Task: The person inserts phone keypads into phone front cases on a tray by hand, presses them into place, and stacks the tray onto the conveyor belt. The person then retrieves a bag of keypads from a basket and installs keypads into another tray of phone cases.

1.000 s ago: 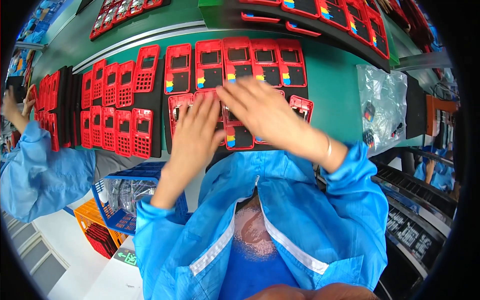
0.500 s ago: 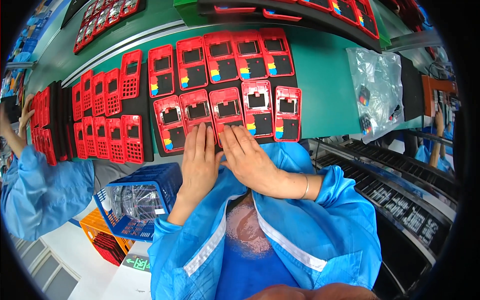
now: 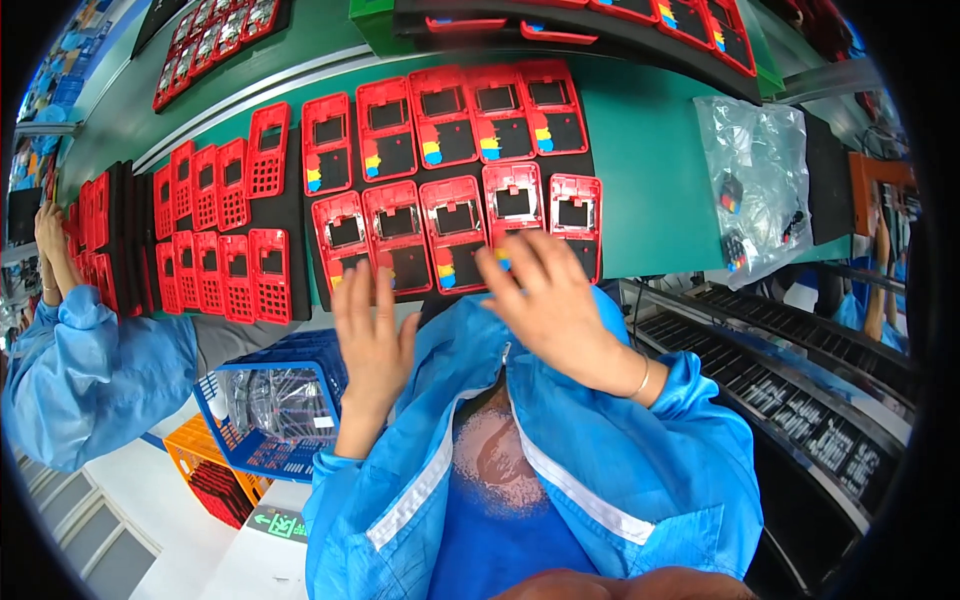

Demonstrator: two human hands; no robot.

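Observation:
Red plastic device casings lie in two rows on a black foam tray in front of me. Each has a rectangular window and red, yellow and blue pieces in its lower part. My left hand has its fingers spread at the lower ends of the near-left casing and the casing beside it. My right hand is open too, its fingers over the lower parts of two casings at the near right, one of them a casing with a wide window. Neither hand holds anything; contact with the casings cannot be made out.
Left of my tray, another black tray carries red casings with keypad holes. Another person's hands work beyond it. A clear plastic bag lies on the green table at right. A blue crate stands below, beside an orange crate.
My hands have drawn apart and their fingers have spread. The left shifted left and nearer to me, the right moved right. The other person's hands moved as well.

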